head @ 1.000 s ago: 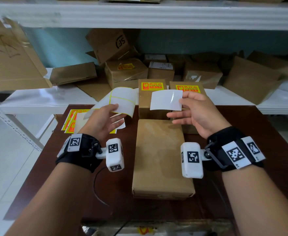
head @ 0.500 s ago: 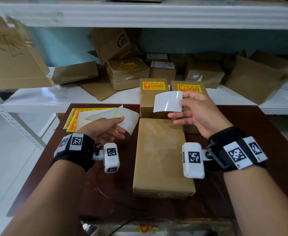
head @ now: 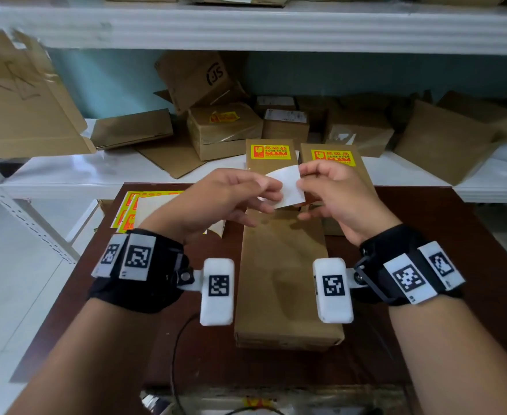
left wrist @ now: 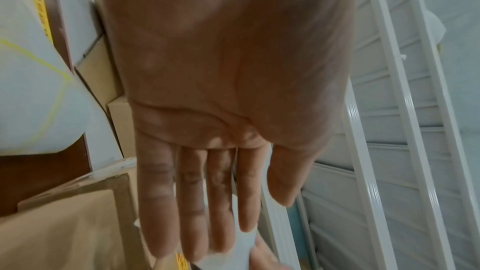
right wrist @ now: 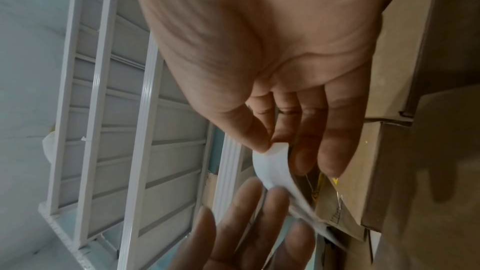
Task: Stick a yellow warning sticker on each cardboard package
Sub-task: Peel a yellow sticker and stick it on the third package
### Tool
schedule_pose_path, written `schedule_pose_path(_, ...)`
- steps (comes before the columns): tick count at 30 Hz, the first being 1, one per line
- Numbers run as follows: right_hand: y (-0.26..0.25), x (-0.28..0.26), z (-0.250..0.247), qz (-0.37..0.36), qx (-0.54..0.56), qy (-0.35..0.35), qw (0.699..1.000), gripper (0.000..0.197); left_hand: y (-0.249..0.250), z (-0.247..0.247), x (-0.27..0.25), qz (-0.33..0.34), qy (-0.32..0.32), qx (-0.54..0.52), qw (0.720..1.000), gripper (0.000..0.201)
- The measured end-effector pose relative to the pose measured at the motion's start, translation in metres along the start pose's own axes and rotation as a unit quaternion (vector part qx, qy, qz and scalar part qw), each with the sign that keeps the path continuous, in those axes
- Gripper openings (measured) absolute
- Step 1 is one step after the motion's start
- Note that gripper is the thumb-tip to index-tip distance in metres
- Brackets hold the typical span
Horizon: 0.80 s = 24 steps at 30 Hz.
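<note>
Leaving the sticker sheets (head: 144, 205) on the surface (head: 456, 235), the left hand (head: 216, 199) is now joining the right hand (head: 336, 193), both pinching the white-backed sticker (head: 288, 187) above the unlabelled cardboard package (head: 285, 280).

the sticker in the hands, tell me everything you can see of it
The sticker shows only its plain white back; the printed face is turned away. It is a small, thin, glossy rectangle, bowed into a curve. The right hand pinches its top right corner, the left hand holds its left edge. It hangs in the air above the far end of the bare package.
</note>
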State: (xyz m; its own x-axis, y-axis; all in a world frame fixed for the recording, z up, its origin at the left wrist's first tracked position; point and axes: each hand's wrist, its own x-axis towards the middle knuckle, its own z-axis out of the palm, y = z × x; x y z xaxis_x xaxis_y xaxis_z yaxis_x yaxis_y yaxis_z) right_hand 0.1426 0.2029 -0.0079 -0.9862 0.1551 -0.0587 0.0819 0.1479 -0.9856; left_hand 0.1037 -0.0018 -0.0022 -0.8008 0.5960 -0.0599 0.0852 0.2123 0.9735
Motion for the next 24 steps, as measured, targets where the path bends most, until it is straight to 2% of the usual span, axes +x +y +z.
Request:
schedule_pose_path(8,0.002,-0.003,0.009,-0.046,-0.012,-0.026,0.999,0.015,-0.002,0.007,0.006,0.004,0.035,-0.012,0.999,0.026)
schedule_pose_path(14,0.002,-0.006,0.011,-0.062,-0.016,-0.048,0.997,0.014,-0.006,0.008,0.009,0.015,0.072,-0.016,0.997,0.007)
schedule_pose_path(20,0.002,-0.007,0.011,-0.066,-0.04,-0.081,0.994,0.018,-0.008,0.007,0.01,0.02,0.088,-0.015,0.996,0.017)
schedule_pose_path(24,0.005,-0.004,0.007,-0.077,-0.048,-0.043,0.995,0.016,-0.006,0.007,0.011,0.027,0.12,-0.033,0.992,0.008)
